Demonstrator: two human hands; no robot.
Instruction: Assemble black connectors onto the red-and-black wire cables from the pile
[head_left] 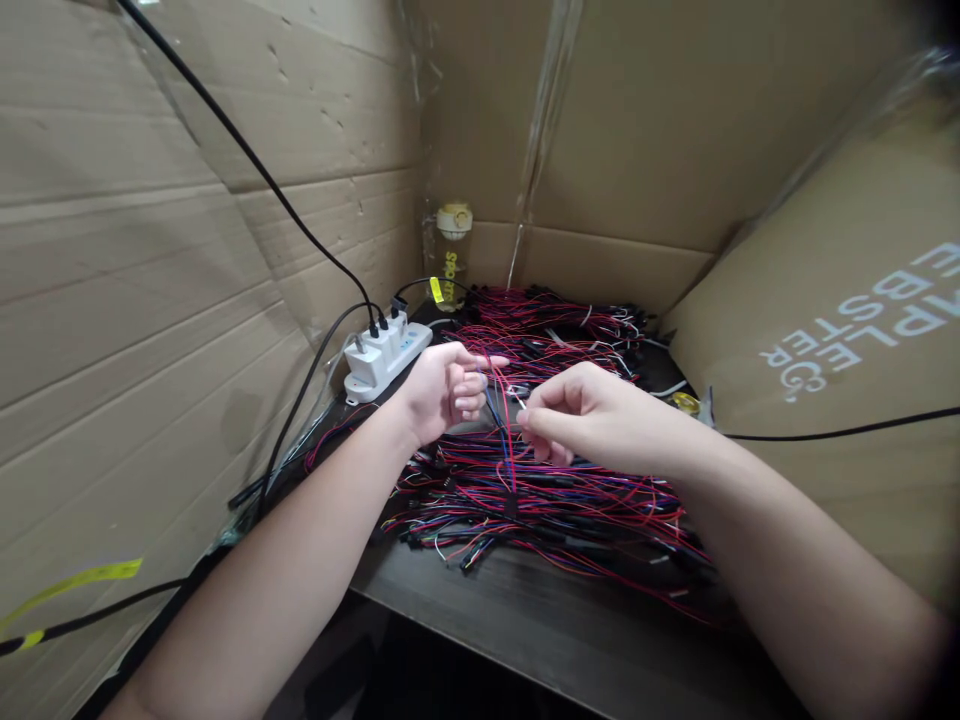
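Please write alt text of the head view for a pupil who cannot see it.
A person's left grip and right grip are raised over bundled red and blue wires on a dark table, the right seemingly pinching a thin white piece. A white power strip and a bottle sit beyond, near cardboard walls.

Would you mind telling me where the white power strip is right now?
In the head view, the white power strip sits left of centre on the dark tabletop, between the left cardboard wall and the left hand.
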